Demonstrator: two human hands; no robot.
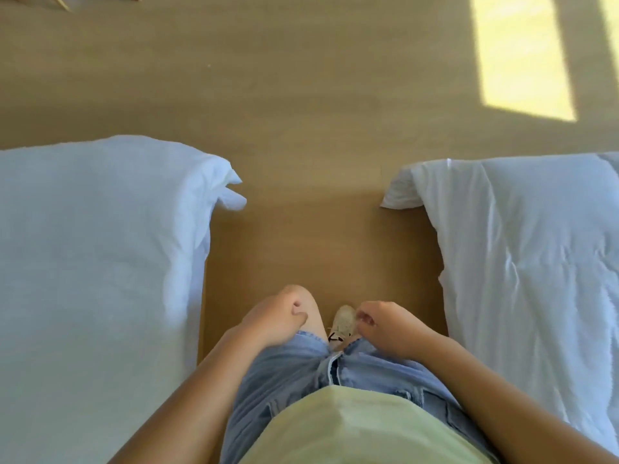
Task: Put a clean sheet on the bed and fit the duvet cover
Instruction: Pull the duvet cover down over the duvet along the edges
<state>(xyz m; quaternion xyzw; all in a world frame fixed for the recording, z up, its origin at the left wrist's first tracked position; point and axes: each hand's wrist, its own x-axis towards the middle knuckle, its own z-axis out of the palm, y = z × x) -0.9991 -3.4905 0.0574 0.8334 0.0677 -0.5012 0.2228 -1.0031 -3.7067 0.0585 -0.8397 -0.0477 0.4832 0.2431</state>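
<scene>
Two beds: left bed (93, 246), right bed (536, 262). Two hands: left hand (278, 316), right hand (385, 326). One shoe (343, 324). Perhaps two furniture legs (62, 1), blurred.

Wood floor (301, 95), L bed (187, 296) w/ white sheet (100, 229), R bed (469, 296) w/ duvet (542, 262)

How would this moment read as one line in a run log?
pose: standing between beds; left hand: empty, loosely curled; right hand: same; left bed: smooth white bedding; right bed: rumpled white bedding
</scene>
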